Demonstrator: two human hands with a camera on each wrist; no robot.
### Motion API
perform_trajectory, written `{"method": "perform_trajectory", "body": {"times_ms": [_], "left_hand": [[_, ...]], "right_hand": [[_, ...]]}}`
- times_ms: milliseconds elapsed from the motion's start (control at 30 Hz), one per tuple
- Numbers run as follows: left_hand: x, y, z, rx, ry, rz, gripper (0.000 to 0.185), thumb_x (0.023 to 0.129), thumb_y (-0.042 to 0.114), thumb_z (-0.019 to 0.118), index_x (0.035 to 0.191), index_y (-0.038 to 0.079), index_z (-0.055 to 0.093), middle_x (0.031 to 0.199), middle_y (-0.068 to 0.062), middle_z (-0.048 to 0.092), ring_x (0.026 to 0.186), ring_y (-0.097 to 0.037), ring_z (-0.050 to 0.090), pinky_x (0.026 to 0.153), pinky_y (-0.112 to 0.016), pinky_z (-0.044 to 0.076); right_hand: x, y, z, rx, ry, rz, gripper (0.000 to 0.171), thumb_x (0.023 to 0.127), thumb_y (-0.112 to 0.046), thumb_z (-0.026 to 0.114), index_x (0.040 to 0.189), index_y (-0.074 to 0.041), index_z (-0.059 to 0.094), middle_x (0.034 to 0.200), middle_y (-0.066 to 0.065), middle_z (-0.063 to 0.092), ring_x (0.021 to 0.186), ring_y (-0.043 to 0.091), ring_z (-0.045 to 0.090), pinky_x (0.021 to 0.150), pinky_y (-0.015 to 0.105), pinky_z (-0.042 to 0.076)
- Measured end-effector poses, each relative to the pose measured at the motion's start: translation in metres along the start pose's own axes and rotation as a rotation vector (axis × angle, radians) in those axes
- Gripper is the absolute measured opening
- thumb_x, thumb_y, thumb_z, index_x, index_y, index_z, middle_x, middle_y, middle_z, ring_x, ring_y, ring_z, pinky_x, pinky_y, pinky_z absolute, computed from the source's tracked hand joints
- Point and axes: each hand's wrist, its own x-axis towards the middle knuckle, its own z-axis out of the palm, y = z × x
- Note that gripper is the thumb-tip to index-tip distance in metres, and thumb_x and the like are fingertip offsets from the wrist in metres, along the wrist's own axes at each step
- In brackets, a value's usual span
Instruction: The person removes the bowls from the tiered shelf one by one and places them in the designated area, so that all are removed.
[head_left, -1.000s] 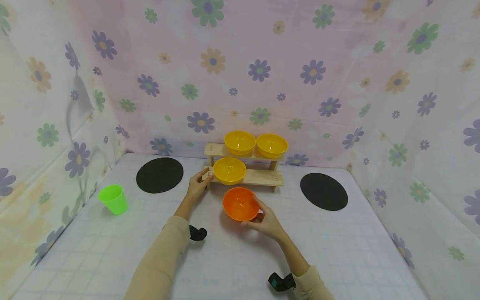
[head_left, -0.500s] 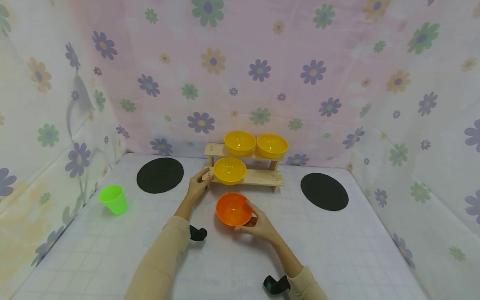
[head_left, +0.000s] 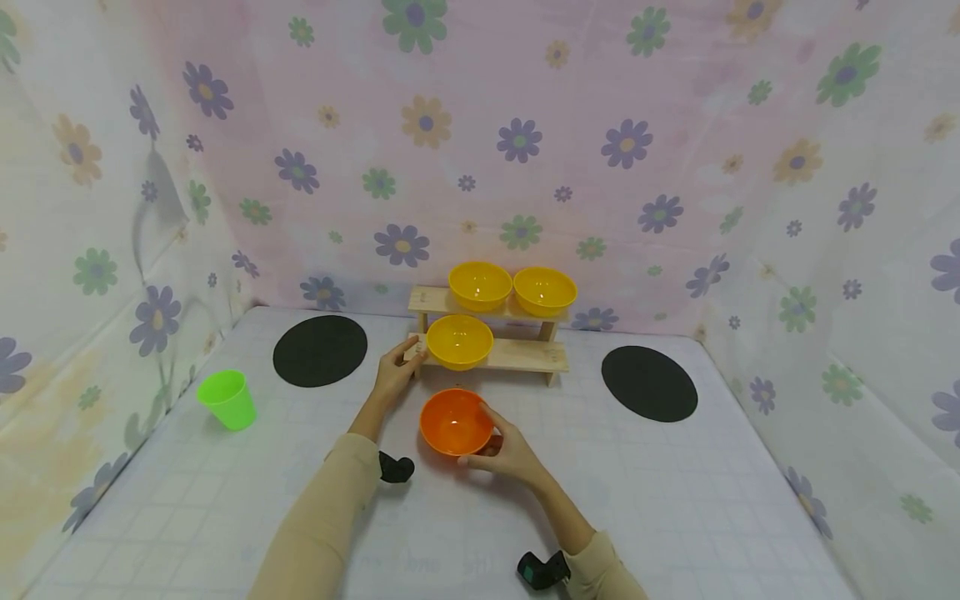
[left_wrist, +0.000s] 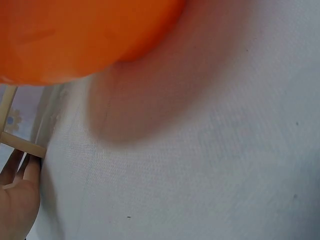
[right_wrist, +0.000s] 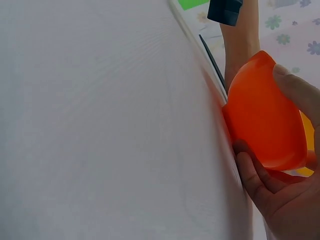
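In the head view my right hand (head_left: 507, 455) holds an orange bowl (head_left: 456, 423) by its right side, just in front of a two-tier wooden shelf (head_left: 517, 355). The right wrist view shows the thumb at the rim of the orange bowl (right_wrist: 265, 115) and fingers beneath it, close to the tabletop. My left hand (head_left: 393, 372) grips the left end of the shelf's lower board. Beside its fingertips, a yellow bowl (head_left: 459, 342) sits on that board. Two more yellow bowls, a left one (head_left: 480, 286) and a right one (head_left: 544, 292), stand on the upper board.
A green cup (head_left: 228, 400) stands at the table's left side. Flat black discs lie on both sides of the shelf, one left (head_left: 320, 351) and one right (head_left: 649, 383). Flowered cloth (head_left: 480, 150) walls the table at the back and sides.
My right hand has carried the orange bowl leftward and slightly nearer to me. The left hand, the shelf and the yellow bowls have stayed in place.
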Motion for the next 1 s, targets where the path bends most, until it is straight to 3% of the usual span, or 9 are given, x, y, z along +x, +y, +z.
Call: {"method": "perform_trajectory", "body": {"times_ms": [233,367,467,600,800,933,1000], "left_hand": [[-0.002,0.002,0.000,0.002,0.008,0.012,0.051,0.092,0.014,0.061,0.138,-0.001,0.044,0.146,-0.023,0.035,0.125,-0.039,0.044,0.104,-0.044,0.037],[-0.001,0.002,0.001,0.002,0.015,0.014,0.051,0.092,0.014,0.061,0.138,-0.002,0.044,0.146,-0.022,0.037,0.121,-0.039,0.049,0.104,-0.042,0.036],[-0.001,0.002,0.001,0.004,0.017,0.015,0.051,0.092,0.014,0.061,0.138,-0.002,0.045,0.145,-0.021,0.037,0.127,-0.037,0.042,0.106,-0.042,0.035],[-0.002,0.001,0.001,0.006,0.008,0.014,0.051,0.093,0.016,0.061,0.138,-0.002,0.044,0.147,-0.022,0.034,0.137,-0.036,0.027,0.107,-0.044,0.033],[-0.002,0.001,0.001,0.000,0.018,0.003,0.052,0.092,0.016,0.062,0.138,-0.002,0.045,0.147,-0.022,0.034,0.138,-0.037,0.024,0.107,-0.045,0.033],[0.000,0.000,0.001,-0.008,0.020,0.010,0.051,0.092,0.016,0.062,0.137,-0.002,0.045,0.147,-0.022,0.035,0.138,-0.037,0.025,0.106,-0.044,0.034],[-0.004,0.008,0.001,-0.019,0.008,0.009,0.051,0.093,0.013,0.060,0.137,-0.004,0.044,0.147,-0.024,0.033,0.138,-0.039,0.023,0.106,-0.044,0.033]], "right_hand": [[0.006,0.023,0.003,-0.051,0.028,-0.010,0.089,0.077,-0.014,0.079,0.142,0.014,0.025,0.141,0.035,0.034,0.076,0.021,0.065,0.070,0.026,0.055],[0.008,0.038,0.004,-0.071,0.035,-0.016,0.087,0.077,-0.021,0.079,0.143,0.006,0.030,0.138,0.030,0.042,0.073,0.014,0.062,0.069,0.023,0.054],[0.007,0.040,0.002,-0.080,0.033,-0.030,0.082,0.077,-0.021,0.079,0.143,0.002,0.035,0.134,0.026,0.046,0.075,0.015,0.062,0.070,0.022,0.053],[0.003,0.030,-0.005,-0.089,0.037,-0.070,0.071,0.078,-0.015,0.078,0.137,0.001,0.042,0.132,0.026,0.047,0.084,0.027,0.062,0.074,0.030,0.055],[0.004,-0.002,-0.025,-0.030,0.053,-0.024,0.066,0.083,-0.008,0.070,0.139,0.002,0.038,0.139,0.032,0.037,0.104,0.043,0.057,0.086,0.046,0.051],[0.014,-0.009,-0.038,0.029,0.103,0.017,0.069,0.085,-0.004,0.066,0.144,-0.001,0.030,0.142,0.033,0.032,0.108,0.045,0.055,0.089,0.046,0.049],[0.021,-0.009,-0.043,0.050,0.133,0.013,0.071,0.085,-0.002,0.065,0.146,0.000,0.028,0.142,0.034,0.031,0.107,0.047,0.054,0.088,0.045,0.050]]}}
